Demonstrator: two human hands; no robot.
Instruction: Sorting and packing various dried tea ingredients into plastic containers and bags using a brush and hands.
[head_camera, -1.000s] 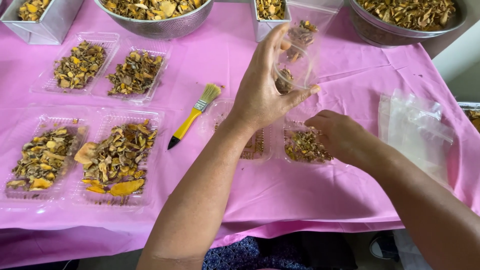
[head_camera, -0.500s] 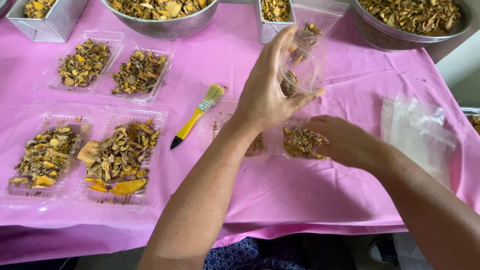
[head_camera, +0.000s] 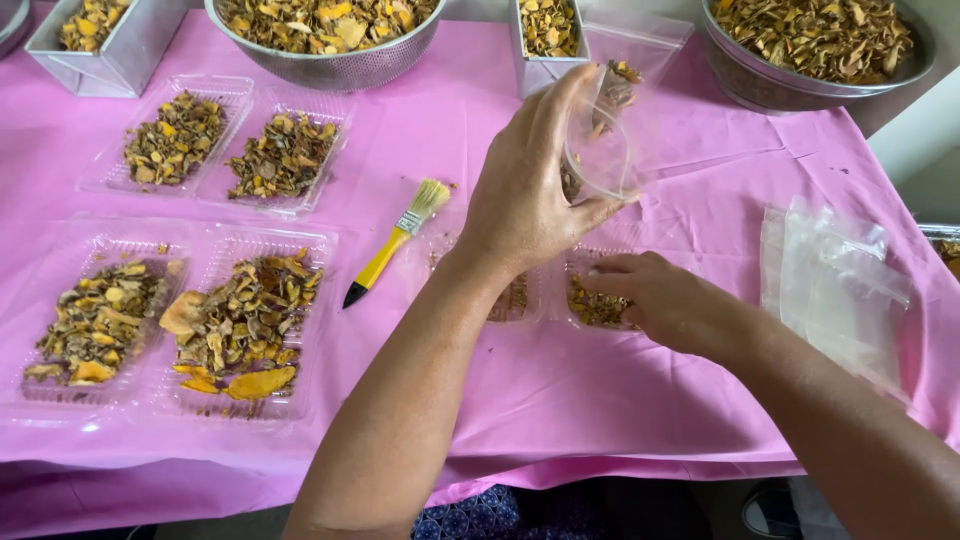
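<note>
Right hand (head_camera: 672, 305) dipped into tray (head_camera: 598, 300), grip unclear; left hand (head_camera: 530, 190) grips clear bag (head_camera: 600, 150).

Bare cloth (head_camera: 640, 400) lies open; brush (head_camera: 392, 240) perhaps blocks leftward.

Left hand (head_camera: 525, 195) gripping a clear bag (head_camera: 605, 150), right hand (head_camera: 665, 300) in a tray of dried pieces (head_camera: 598, 303)

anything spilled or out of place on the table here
Mostly tidy. A few small brown crumbs lie loose on the pink tablecloth, near the yellow-handled brush and toward the right edge. The brush lies askew between the clear plastic trays of dried pieces. Nothing looks damaged.
</note>
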